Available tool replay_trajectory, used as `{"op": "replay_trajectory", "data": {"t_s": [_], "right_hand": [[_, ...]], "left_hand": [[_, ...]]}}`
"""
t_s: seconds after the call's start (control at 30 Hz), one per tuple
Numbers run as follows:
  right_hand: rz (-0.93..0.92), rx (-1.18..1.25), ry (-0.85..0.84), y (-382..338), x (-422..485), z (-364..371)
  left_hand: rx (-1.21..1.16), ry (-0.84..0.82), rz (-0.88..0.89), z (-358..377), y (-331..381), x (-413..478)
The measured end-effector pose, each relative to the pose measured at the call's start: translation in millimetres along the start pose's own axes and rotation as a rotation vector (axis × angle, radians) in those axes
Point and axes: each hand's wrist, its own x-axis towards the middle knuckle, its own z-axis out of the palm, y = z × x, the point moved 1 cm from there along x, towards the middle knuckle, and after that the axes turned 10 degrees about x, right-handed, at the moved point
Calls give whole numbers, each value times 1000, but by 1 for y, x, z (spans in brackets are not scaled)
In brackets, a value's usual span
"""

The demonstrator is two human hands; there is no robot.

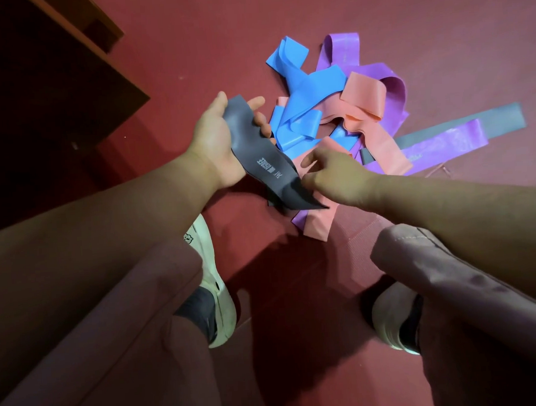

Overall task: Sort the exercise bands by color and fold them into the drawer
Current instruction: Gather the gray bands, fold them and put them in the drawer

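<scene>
Grey band (267, 163), held off the floor (437, 20) just beside the mixed pile (333, 111): your left hand (222, 139) curls its fingers round the upper end, your right hand (331, 174) pinches the lower; sorting step in hand, next likely folding end to end.

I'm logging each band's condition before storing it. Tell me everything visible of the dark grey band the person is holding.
The dark grey band is a wide, flat strip, matte and rubbery-looking, with small white print near its middle. It is held above the red floor, wavy, its lower end twisted. The left hand grips its upper end, fingers curled round it; the right hand pinches its lower edge. Its tip hangs over a pink band.
</scene>
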Motion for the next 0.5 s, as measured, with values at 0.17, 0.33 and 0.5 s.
{"op": "replay_trajectory", "data": {"t_s": [0.17, 0.33, 0.5], "right_hand": [[-186, 59, -118, -11, -6, 5], [-79, 156, -346, -4, -3, 15], [-69, 195, -208, 2, -4, 11]], "left_hand": [[87, -62, -30, 10, -1, -4], [153, -85, -38, 15, -1, -1], [167, -94, -51, 16, -4, -1]]}}
